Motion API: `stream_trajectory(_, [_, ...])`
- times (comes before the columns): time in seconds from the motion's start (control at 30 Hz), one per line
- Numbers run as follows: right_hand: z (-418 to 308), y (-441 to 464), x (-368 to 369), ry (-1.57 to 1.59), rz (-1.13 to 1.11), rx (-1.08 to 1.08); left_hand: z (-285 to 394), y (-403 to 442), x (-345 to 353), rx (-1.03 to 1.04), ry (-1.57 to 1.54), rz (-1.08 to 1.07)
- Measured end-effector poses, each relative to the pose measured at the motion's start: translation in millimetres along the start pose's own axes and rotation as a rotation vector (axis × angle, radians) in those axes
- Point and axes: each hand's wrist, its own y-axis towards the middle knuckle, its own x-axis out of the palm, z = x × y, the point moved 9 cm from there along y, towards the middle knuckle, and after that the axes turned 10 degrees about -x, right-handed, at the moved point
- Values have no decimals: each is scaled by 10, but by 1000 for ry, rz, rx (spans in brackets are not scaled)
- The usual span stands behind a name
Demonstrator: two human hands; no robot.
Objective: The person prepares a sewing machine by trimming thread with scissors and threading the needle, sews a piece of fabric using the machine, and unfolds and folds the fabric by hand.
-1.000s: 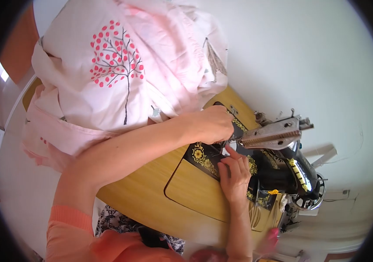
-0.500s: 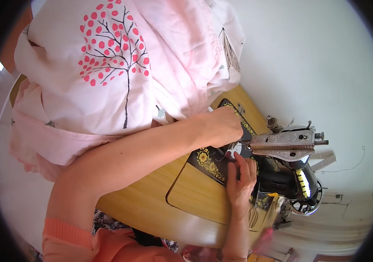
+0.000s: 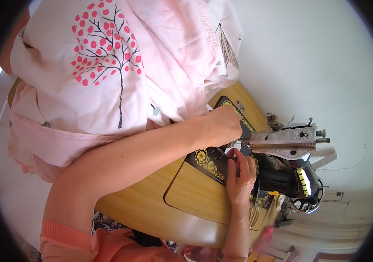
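My left hand [image 3: 225, 126] is closed beside the needle area of a black sewing machine [image 3: 278, 174] with gold decoration. Its fingertips are turned away, so what it pinches is hidden. My right hand [image 3: 241, 174] is on the near side of the bright needle plate [image 3: 232, 146], thumb and index finger curled close together. Anything between those fingertips is too small to make out. Just above both hands is the machine's engraved silver faceplate [image 3: 282, 142]. Left of the left hand lies a bunched pale pink cloth [image 3: 169, 48] printed with a red-dotted tree.
The machine is set in a wooden sewing table [image 3: 195, 209] with a rounded front edge. A handwheel [image 3: 306, 205] stands at the machine's right end. Behind it rises a pale wall [image 3: 304, 56]. My left forearm crosses over the table beside the cloth.
The view has shifted slightly, and the cloth appears a little further left. Both hands stay near the needle, with only slight finger movement at the right hand.
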Motion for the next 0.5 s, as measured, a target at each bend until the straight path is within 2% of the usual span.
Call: stream_trajectory(0.5, [-1,-1,17,-5,-9,3,32,-42,-14,-50,40,38])
